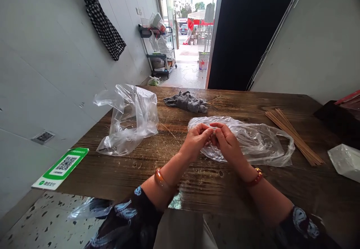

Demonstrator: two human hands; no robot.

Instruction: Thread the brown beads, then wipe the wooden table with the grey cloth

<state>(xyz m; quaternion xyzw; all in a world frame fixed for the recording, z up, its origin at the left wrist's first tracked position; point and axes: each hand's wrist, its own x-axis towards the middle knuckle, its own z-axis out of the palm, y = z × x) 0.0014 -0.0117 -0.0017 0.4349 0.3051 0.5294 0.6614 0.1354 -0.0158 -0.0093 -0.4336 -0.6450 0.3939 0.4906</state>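
Note:
My left hand (197, 136) and my right hand (225, 138) meet over the left part of a clear plastic bag (260, 144) that lies flat and crumpled on the wooden table (135, 177). Thumbs and fingertips of both hands are pinched close together. Whatever lies between them is too small or hidden to make out, and I cannot tell whether they grip the bag's film. Left of my hands, another clear plastic bag (146, 114) stands loosely crumpled. A grey cloth (187, 101) is bunched up beyond my fingers.
A bundle of thin brown sticks (295, 136) lies at the right, near a clear plastic container (345, 161). A green QR-code sign (63, 168) rests at the table's left corner. Behind the table stand a loaded trolley (159, 50) and an open doorway with a bucket (203, 60).

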